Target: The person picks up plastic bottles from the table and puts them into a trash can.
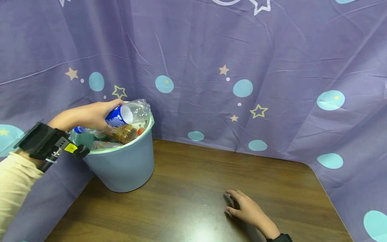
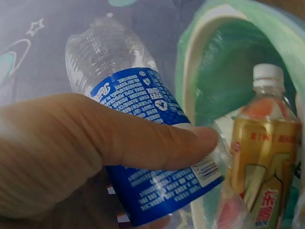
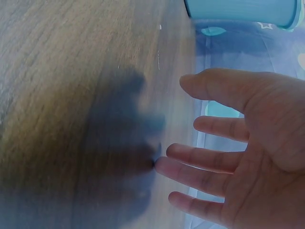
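My left hand [image 1: 96,115] grips a clear plastic bottle [image 1: 139,111] with a blue label, holding it tilted over the bin [image 1: 127,168]. In the left wrist view the thumb lies across the blue label of the bottle [image 2: 157,102]; the other fingers are mostly hidden beneath it. Inside the bin, below that hand, lies a bottle with a gold label and white cap [image 2: 264,157]. My right hand [image 1: 249,210] is low over the wooden table, its fingers spread and slightly bent, holding nothing. The right wrist view shows the palm of this hand [image 3: 238,157].
A green liner [image 2: 224,52] covers the bin's inside and rim. Another bottle with a blue cap [image 1: 80,130] lies among the bin's contents. The bin stands at the back left of the wooden table [image 1: 187,188]. A purple curtain [image 1: 193,50] hangs behind.
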Motion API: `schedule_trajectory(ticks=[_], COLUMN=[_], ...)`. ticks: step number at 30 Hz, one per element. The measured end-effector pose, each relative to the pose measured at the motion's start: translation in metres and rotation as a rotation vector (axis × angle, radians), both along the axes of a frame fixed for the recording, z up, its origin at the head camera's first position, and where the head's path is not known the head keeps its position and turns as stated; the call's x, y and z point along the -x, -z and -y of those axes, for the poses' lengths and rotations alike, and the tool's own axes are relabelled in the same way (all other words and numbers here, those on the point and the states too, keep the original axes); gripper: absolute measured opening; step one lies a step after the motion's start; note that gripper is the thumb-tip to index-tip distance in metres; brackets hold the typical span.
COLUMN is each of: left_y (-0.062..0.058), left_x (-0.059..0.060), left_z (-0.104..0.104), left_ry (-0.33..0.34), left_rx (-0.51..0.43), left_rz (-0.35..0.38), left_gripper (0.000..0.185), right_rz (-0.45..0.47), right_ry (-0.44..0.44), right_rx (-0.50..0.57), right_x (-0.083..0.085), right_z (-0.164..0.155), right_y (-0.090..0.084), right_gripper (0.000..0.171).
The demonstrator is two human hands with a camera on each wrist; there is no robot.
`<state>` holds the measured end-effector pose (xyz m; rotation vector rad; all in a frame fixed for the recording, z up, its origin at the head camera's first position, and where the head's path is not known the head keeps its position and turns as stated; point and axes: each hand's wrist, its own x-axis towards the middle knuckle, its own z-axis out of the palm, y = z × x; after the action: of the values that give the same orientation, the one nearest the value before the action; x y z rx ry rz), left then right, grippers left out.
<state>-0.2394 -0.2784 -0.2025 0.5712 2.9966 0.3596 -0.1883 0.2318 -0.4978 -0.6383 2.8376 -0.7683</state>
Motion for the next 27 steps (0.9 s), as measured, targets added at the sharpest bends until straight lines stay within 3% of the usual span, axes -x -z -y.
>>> schedule_trajectory(ticks=[5,10,17,20,24,27], left_y=[0.008,0.011,0.001,-0.003,-0.005,-0.002], left_x=[0.006,0.013,0.022,0.026,0.029,0.028], left_z=[0.009,0.015,0.013,0.011,0.010,0.009], left_ry=[0.000,0.021,-0.021,-0.023,-0.001,0.004], left_rx=[-0.021,0.021,0.118,0.149,0.173,0.183], left_rz=[0.070,0.122,0.293,0.342,0.376,0.373], left_gripper=[0.081,0.068,0.090,0.089,0.077,0.080], right_rz=[-0.034,-0.032,-0.031,-0.025,-0.036,-0.033], right_ry=[-0.008,-0.018,-0.021,-0.018,-0.015,-0.017], right_rx=[-0.013,-0.015,-0.019,-0.019,-0.023,-0.026], right_x=[0.000,0.000,0.000,-0.001,-0.002,-0.001], right_z=[-0.001,-0.002,-0.001,-0.001,0.000,0.000], right_y=[0.000,0.001,-0.001,0.000,0.001,0.001], right_gripper=[0.057,0.057,0.057,0.058,0.058,0.058])
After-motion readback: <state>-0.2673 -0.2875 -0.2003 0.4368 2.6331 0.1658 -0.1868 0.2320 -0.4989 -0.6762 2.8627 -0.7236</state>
